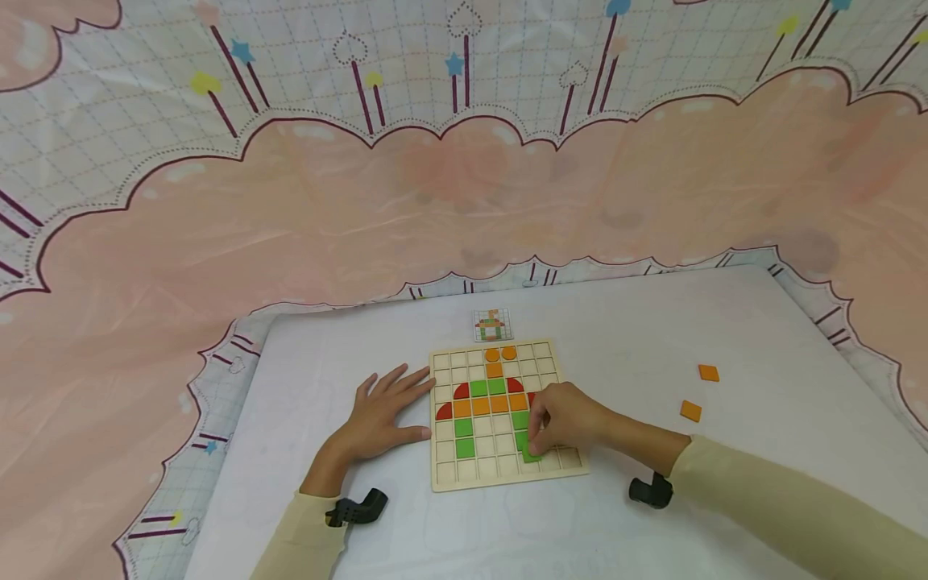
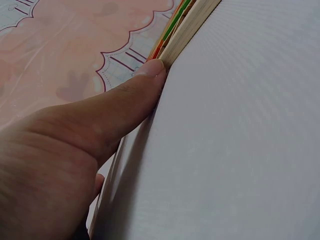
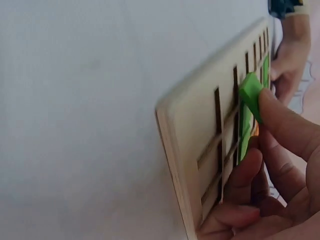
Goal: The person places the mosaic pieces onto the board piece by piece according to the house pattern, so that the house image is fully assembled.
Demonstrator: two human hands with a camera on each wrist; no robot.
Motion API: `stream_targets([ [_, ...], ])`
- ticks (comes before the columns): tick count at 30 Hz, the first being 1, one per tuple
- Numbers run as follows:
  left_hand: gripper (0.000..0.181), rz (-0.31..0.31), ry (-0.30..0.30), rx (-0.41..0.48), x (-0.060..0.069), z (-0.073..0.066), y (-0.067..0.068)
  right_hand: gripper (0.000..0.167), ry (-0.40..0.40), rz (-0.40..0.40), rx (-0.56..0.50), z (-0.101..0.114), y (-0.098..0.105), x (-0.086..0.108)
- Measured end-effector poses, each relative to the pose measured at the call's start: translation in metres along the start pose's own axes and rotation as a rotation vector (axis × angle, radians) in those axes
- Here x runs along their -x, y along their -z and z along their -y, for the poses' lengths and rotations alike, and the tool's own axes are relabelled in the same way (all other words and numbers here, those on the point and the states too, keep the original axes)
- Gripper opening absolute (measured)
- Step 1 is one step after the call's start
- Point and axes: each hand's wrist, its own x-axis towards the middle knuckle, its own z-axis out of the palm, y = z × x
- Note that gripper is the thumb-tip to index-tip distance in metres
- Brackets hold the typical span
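Observation:
A wooden grid board (image 1: 453, 475) lies on the white table, its cells partly filled with green, orange and red tiles. With spread fingers, my left hand (image 1: 384, 415) rests at the board's left edge; in the left wrist view the thumb (image 2: 130, 97) touches that edge. My right hand (image 1: 565, 419) pinches a green square tile (image 3: 251, 92) between thumb and fingers over the lower right part of the board. That tile is tilted in the right wrist view, above the grid. Next to it, a green tile (image 1: 519, 420) sits in a cell; the curled fingers hide some cells.
A small pattern card (image 1: 492, 325) lies just beyond the board's far edge. Two loose orange tiles, one farther (image 1: 708, 373) and one nearer (image 1: 691, 411), lie on the white table (image 1: 348, 346) to the right. A patterned pink cloth (image 1: 464, 209) hangs behind the table.

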Motion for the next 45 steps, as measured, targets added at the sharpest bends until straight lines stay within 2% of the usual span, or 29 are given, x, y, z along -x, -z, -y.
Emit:
stream_targets([
  [9,0.083,0.004,0.003,-0.002,0.0,-0.001,0.001,0.021,0.037,-0.052,0.071,0.007,-0.014,0.004],
  [13,0.083,0.004,0.005,-0.001,-0.001,-0.002,0.002,0.022,0.027,-0.061,0.082,0.008,-0.018,0.005],
  [31,0.083,0.007,0.01,0.005,0.0,0.0,0.001,0.025,0.066,-0.075,0.108,0.007,-0.019,0.011],
  [39,0.084,0.012,0.011,0.009,0.001,-0.002,0.002,0.026,0.065,-0.08,0.133,-0.001,-0.011,0.014],
  [45,0.084,0.017,0.016,0.001,0.001,-0.002,0.001,0.024,0.036,-0.103,0.114,-0.015,0.012,0.02],
])
